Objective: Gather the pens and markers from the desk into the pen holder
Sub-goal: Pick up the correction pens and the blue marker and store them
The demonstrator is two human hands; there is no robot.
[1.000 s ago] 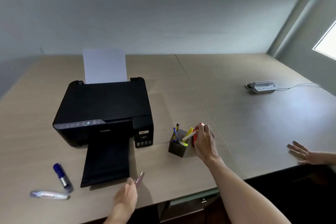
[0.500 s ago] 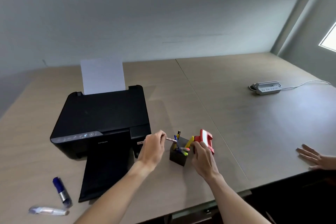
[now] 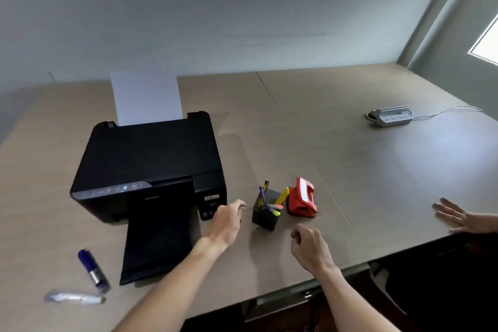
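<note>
Fingers of the left hand [image 3: 225, 219] are loosely curled and now hold nothing; half a second ago they pinched a pink pen over the pen holder [image 3: 265, 211], which stands just to that hand's right. That pen appears to have gone into the cup, among the blue pen [image 3: 262, 196] and yellow highlighter [image 3: 282, 196]. The right hand [image 3: 310, 246] has let go of the holder and drawn back toward the desk edge, half closed and empty. Beyond it sits a red hole punch [image 3: 301, 198]. Far to the left hand's left, near the printer [image 3: 151, 167], a blue marker [image 3: 93, 268] and a pale tube-like item [image 3: 74, 298] lie on the desk, probably next.
</note>
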